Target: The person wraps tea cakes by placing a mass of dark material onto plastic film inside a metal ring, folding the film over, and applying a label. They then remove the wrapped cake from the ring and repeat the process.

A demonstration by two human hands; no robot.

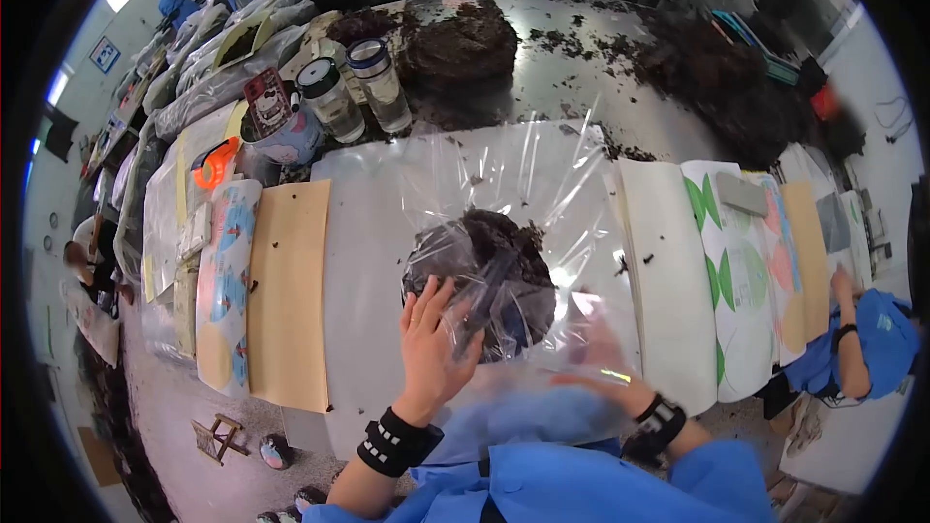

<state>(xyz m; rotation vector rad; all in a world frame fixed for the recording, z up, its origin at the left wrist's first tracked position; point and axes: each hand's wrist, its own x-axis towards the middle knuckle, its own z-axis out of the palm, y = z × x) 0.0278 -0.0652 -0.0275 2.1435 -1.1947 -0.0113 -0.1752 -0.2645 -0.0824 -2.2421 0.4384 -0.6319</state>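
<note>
A round clump of dark, flaky material (528, 283) lies at the middle of the table under a crinkled clear plastic sheet (542, 174). My left hand (433, 334) rests on the film at the clump's near left side, fingers stretched out and slightly spread. To the right of the clump, my right hand (603, 360) is smeared by motion and partly behind the film. Whether it grips the plastic cannot be told. Both wrists wear black bands. Beneath the clump is a pale smooth sheet (363, 281).
Two clear lidded bottles (381, 97), a pail with a phone (281, 131) and an orange tape dispenser (215, 165) stand at back left. Darker heaps (460, 46) lie at the back. Padded boards (291, 300) flank the work area. A person in blue (872, 339) sits at right.
</note>
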